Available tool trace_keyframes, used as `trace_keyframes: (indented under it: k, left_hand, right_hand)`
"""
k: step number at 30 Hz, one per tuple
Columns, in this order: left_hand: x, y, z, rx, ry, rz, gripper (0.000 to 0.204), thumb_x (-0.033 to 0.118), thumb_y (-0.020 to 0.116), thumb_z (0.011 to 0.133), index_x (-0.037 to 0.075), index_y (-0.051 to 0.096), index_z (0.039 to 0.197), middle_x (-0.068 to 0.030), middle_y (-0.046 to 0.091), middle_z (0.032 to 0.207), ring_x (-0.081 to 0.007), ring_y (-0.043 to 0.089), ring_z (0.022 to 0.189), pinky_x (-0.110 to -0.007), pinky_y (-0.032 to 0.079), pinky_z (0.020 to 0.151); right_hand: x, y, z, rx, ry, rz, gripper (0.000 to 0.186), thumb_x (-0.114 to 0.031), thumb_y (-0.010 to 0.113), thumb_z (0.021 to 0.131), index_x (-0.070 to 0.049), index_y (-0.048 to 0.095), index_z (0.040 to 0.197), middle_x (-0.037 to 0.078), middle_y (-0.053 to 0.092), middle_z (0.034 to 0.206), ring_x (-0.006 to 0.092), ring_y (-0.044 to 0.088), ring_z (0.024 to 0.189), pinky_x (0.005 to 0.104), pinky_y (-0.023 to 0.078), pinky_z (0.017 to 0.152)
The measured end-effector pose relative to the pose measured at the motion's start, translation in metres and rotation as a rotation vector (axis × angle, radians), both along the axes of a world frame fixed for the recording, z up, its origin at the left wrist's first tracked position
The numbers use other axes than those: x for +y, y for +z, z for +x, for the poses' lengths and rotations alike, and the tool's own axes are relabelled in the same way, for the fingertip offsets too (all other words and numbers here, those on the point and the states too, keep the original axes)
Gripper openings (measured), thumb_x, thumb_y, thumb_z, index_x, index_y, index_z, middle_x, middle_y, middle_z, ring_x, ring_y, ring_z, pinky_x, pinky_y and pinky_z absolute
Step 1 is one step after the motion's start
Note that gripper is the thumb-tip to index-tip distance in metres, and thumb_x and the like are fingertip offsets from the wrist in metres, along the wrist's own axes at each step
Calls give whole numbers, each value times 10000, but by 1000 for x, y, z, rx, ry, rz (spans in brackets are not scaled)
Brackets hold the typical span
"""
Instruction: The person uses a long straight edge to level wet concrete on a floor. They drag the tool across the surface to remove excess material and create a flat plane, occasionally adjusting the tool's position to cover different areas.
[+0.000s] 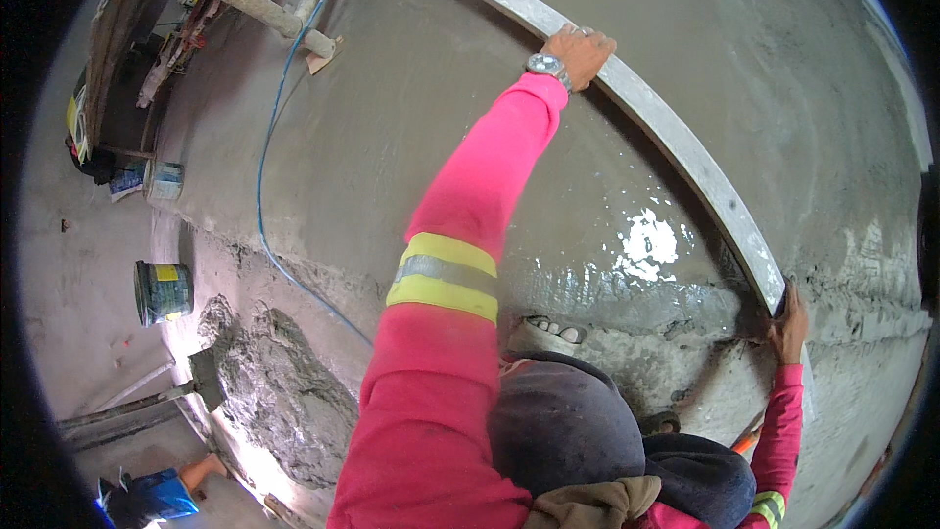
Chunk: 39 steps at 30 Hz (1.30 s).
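Observation:
A long, pale metal straightedge (723, 194) lies across wet, smoothed grey concrete (421, 127), its line bowed by the lens. Near its middle, my left hand (585, 54) grips the bar with bent fingers; a watch sits on that wrist. My right hand (789, 328) closes around the near end, low on the right. Beneath the bar's near half, a glossy wet patch (648, 245) catches the light. My sandalled foot (550, 330) rests by the rough lower edge of the smooth concrete, in front of my bent knees in dark trousers.
A blue cable (261, 162) trails down the left. Cement-crusted poles (235, 0) stand at upper left. A dark bucket (164, 292), a mortar heap (284, 392) and a shovel (205, 378) lie lower left; another person's leg (203, 470) shows below them.

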State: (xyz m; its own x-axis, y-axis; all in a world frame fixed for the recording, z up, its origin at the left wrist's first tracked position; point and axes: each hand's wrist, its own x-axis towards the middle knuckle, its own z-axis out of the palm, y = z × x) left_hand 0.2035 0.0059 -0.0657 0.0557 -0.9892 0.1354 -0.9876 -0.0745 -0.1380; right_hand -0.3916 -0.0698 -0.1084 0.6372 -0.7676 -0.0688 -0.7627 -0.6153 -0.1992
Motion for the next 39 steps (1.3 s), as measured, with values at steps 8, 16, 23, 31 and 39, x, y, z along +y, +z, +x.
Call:
trace_keyframes:
  k: [8,16,23,31,39]
  left_hand:
    - [-2,-5,29,66,114,-101,416,60,688,727,134,534,1106,-73,602,1082,-303,603,985,-417,503,841]
    - [21,7,-1,53,108,4,505,116,745,690,125,523,1143,-87,591,1109,-275,579,1052,-414,482,861]
    - [16,8,-17,7,-27,-34,551,126,749,686,102,516,1185,-82,587,1155,-243,561,1103,-397,419,950]
    - [-6,7,17,53,133,-43,449,83,702,723,140,527,1132,-82,594,1126,-304,592,1036,-418,488,880]
    - [2,13,27,93,253,53,452,60,701,724,124,522,1135,-80,595,1131,-302,583,1053,-416,496,878]
  right_hand:
    - [-15,18,62,2,58,-2,693,-31,557,628,5,436,1310,274,536,1218,432,517,1102,427,422,935]
    - [-20,33,42,63,61,65,626,-129,620,700,16,458,1287,270,533,1228,424,496,1143,421,398,972]
    - [-30,9,-22,42,85,-98,659,-59,556,669,-20,450,1318,254,509,1274,418,482,1174,426,392,992]
    - [-51,27,48,9,92,-64,735,-150,677,637,-41,443,1325,234,531,1252,405,516,1129,422,425,939]
    - [-71,30,82,40,96,72,680,-207,714,654,-58,471,1271,237,573,1162,443,550,1034,443,455,856]
